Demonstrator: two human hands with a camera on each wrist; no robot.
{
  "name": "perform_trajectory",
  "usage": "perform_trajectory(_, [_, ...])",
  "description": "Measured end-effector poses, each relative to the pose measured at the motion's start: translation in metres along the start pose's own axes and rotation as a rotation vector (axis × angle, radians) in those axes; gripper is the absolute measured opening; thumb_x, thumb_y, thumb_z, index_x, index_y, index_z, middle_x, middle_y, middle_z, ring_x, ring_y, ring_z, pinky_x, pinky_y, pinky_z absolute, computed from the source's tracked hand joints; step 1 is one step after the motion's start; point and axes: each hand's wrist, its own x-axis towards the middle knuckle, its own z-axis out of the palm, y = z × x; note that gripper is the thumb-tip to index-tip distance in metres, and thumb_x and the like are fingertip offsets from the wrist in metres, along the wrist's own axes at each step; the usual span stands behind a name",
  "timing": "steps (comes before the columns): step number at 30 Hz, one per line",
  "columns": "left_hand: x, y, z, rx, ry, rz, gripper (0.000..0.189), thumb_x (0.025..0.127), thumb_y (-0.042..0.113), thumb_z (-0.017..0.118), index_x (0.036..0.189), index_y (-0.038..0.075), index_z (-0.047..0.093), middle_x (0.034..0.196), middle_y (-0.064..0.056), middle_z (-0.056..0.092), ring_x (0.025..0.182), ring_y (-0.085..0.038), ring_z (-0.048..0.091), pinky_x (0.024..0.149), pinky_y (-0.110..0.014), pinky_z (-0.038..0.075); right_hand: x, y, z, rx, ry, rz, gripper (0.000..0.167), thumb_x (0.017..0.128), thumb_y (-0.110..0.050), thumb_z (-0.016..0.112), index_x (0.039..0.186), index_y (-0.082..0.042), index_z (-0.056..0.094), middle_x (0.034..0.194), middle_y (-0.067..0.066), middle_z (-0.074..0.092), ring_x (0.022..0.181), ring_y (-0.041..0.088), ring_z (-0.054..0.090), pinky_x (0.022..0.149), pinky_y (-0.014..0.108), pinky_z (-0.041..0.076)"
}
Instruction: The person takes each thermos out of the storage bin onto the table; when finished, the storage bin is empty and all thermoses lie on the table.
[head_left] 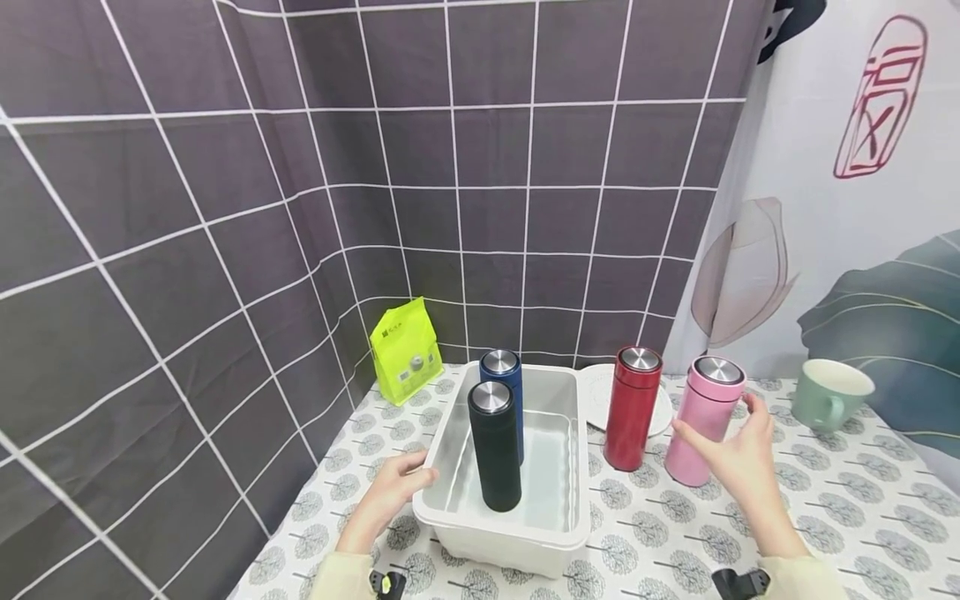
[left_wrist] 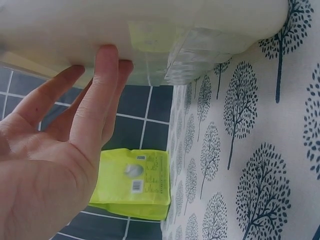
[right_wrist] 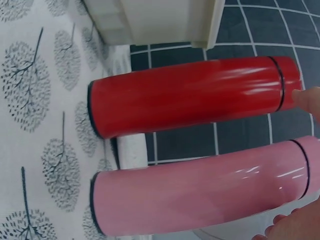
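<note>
My left hand [head_left: 390, 493] is at the left side of a white plastic bin [head_left: 517, 533], its extended fingers [left_wrist: 95, 100] meeting the bin's outer wall. In the bin stand a black thermos bottle [head_left: 495, 450] and, behind it, a blue thermos bottle [head_left: 501, 364], partly hidden. On the right, my right hand [head_left: 738, 454] spreads thumb and fingers around the upper part of a pink thermos bottle [head_left: 702, 421], which stands upright on the table. A red thermos bottle [head_left: 633, 408] stands just left of the pink one. The right wrist view shows the thumb overlapping the red bottle's lid end.
A white plate [head_left: 596, 387] lies behind the red bottle. To the right stands a green mug [head_left: 821, 404]. A lime-green bag [head_left: 406, 350] is behind the bin, near the grid-patterned curtain [head_left: 495, 217]. A tree-print cloth [head_left: 652, 550] covers the table.
</note>
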Motion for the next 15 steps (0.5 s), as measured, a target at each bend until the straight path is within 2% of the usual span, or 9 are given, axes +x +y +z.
perform_trajectory(7, [0.000, 0.000, 0.000, -0.010, -0.002, -0.003, 0.056, 0.086, 0.020, 0.063, 0.133, -0.009, 0.053, 0.138, -0.029, 0.052, 0.118, -0.039, 0.059, 0.092, -0.057, 0.051, -0.005, -0.011, -0.001, 0.032, 0.048, -0.054, 0.113, 0.074, -0.025, 0.083, 0.154, -0.001, 0.007, 0.155, 0.031, 0.014, 0.144, 0.045, 0.016, 0.114, 0.068, 0.020])
perform_trajectory(15, [0.001, 0.000, -0.001, -0.054, -0.043, 0.015, 0.058, 0.087, 0.018, 0.061, 0.134, -0.013, 0.049, 0.137, -0.032, 0.051, 0.115, -0.039, 0.061, 0.095, -0.051, 0.053, -0.014, -0.023, -0.002, 0.052, 0.098, -0.074, 0.116, 0.069, -0.019, 0.086, 0.154, -0.004, 0.009, 0.156, 0.026, 0.016, 0.144, 0.040, 0.019, 0.115, 0.064, 0.022])
